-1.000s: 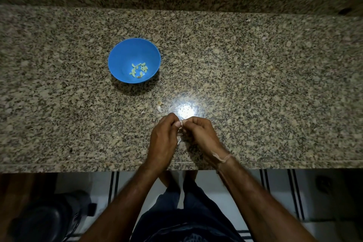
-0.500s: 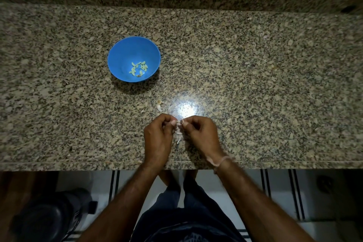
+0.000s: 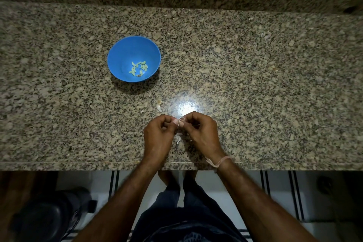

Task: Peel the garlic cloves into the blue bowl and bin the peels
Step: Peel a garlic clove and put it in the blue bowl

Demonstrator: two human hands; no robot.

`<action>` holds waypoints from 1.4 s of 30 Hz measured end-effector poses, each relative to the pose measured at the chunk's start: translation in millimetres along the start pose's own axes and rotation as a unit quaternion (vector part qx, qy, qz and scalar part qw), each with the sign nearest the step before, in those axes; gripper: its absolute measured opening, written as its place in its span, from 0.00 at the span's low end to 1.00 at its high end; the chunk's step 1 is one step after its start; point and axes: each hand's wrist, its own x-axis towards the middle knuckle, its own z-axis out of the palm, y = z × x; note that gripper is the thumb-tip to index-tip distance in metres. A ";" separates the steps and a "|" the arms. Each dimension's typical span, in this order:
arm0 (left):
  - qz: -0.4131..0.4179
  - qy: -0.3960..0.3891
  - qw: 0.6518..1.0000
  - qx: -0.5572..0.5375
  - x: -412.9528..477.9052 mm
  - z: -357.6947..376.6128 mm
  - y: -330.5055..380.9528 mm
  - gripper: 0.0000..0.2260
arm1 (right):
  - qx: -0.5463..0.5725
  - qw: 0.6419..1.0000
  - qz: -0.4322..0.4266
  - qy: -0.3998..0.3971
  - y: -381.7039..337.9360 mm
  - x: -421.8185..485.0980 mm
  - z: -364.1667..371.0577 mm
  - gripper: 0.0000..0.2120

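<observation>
The blue bowl [image 3: 134, 59], holding a few peeled cloves [image 3: 138, 68], sits well apart from the hands, up and to their left, so a freed clove could drop on the way there. A loose piece [image 3: 158, 107] lies on the counter [image 3: 275, 84] between bowl and hands. The left hand [image 3: 159, 135] and right hand [image 3: 200, 133] both curl their fingers to pinch one small clove [image 3: 181, 122] at the fingertips. It could slip and roll off the near edge. The peels [image 3: 178, 139] under the hands lie close to that edge and might fall to the floor. Compared with a second ago, hands, bowl and peels sit almost unchanged.
</observation>
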 end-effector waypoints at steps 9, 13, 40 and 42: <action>0.135 -0.018 0.988 0.069 -1.4 -3.9 0.3 0.07 | 0.054 0.994 0.082 -0.054 -3.4 3.6 -4.2 0.10; 0.013 -0.095 0.994 0.044 1.6 -2.0 -0.2 0.11 | -0.114 0.992 -0.027 -0.055 -2.8 5.0 -2.8 0.11; 0.006 0.019 1.000 -0.013 -1.4 2.2 7.9 0.07 | -0.044 0.998 -0.035 -0.036 -3.8 14.1 -13.1 0.02; 0.013 0.022 1.000 -0.001 -2.6 2.2 7.3 0.07 | -0.069 0.996 -0.051 -0.039 -5.6 14.7 -14.1 0.02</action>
